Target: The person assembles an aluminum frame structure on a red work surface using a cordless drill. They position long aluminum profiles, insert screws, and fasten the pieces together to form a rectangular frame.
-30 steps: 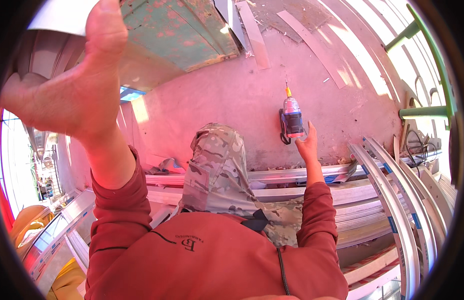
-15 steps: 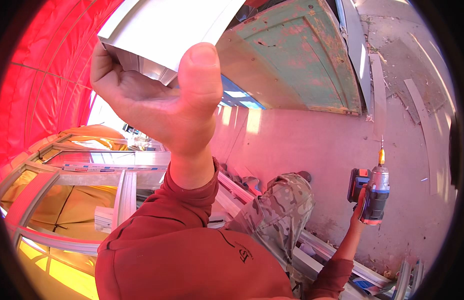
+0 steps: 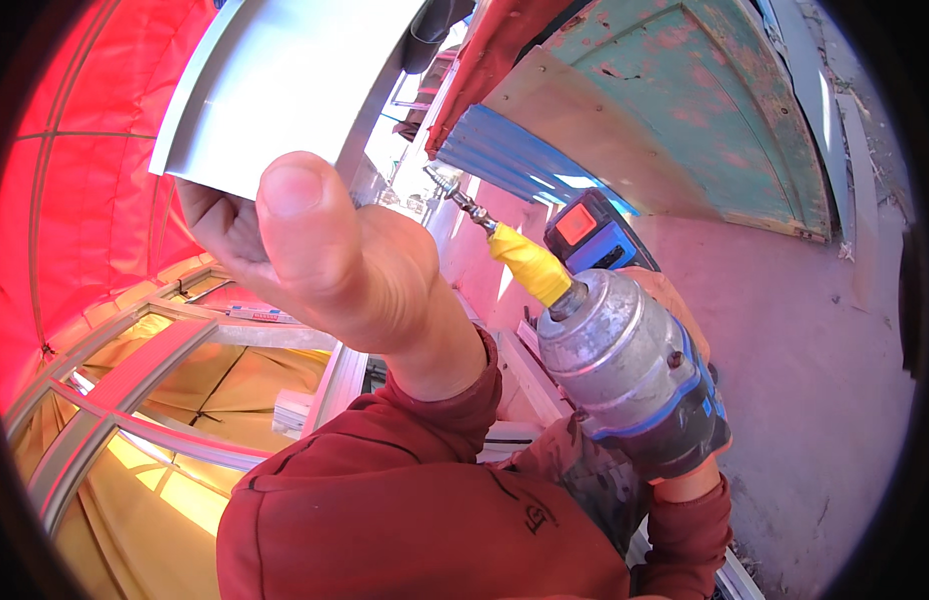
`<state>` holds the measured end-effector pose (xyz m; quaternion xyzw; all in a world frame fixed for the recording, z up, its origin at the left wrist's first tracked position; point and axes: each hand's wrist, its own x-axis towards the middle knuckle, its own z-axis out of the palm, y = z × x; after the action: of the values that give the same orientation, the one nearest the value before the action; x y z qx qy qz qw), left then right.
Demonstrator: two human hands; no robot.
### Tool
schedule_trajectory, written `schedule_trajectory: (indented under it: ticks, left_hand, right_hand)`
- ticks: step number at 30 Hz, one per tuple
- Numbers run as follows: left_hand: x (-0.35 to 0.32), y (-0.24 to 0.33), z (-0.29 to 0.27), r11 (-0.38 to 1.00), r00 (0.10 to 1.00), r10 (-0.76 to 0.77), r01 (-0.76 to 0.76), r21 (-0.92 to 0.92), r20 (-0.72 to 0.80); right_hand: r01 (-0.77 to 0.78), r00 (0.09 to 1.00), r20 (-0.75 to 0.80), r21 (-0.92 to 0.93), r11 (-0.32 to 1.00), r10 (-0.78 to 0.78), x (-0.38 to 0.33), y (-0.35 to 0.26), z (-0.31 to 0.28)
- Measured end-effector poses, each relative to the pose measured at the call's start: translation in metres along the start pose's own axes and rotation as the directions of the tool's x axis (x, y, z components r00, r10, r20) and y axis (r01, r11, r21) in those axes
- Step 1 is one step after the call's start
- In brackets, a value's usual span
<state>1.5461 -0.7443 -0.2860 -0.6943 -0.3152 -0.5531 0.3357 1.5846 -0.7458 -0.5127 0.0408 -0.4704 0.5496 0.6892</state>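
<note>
My left hand (image 3: 330, 240) is raised at the upper left, closed on the end of a white metal profile (image 3: 275, 80). Its thumb presses along the near edge, while the fingers curl underneath and are partly hidden. A cordless impact driver (image 3: 635, 370) is in my right hand (image 3: 670, 300), held up in front of my body at right of centre. Yellow tape wraps its nose, and a bit with a screw-like tip (image 3: 450, 190) points up and left toward the profile, apart from it. The driver's battery (image 3: 590, 230) is black with an orange patch.
A worn green wooden door panel (image 3: 705, 100) leans at the upper right beside a blue corrugated sheet (image 3: 515, 150). Window-like frames (image 3: 155, 370) lie over yellow fabric at the left. Red tarpaulin (image 3: 95, 180) hangs behind them. Flat strips (image 3: 860, 200) lie on the floor at far right.
My right hand has brought the driver up and left from low at the right, much closer to the profile. The left hand keeps its hold on the profile; the view has shifted.
</note>
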Motion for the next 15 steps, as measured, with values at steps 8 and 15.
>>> schedule_trajectory:
  ticks: [8, 15]
  left_hand:
    - [0.003, 0.003, -0.001, 1.000, 1.000, -0.005, 0.005, -0.008, -0.027]
    - [0.006, 0.001, -0.010, 1.000, 0.999, -0.014, 0.014, -0.001, -0.038]
  right_hand:
    - [0.180, 0.981, -0.092, 0.099, 0.979, -0.171, 0.017, -0.003, 0.005]
    - [0.191, 0.981, -0.058, 0.095, 0.977, -0.186, 0.022, -0.002, 0.008]
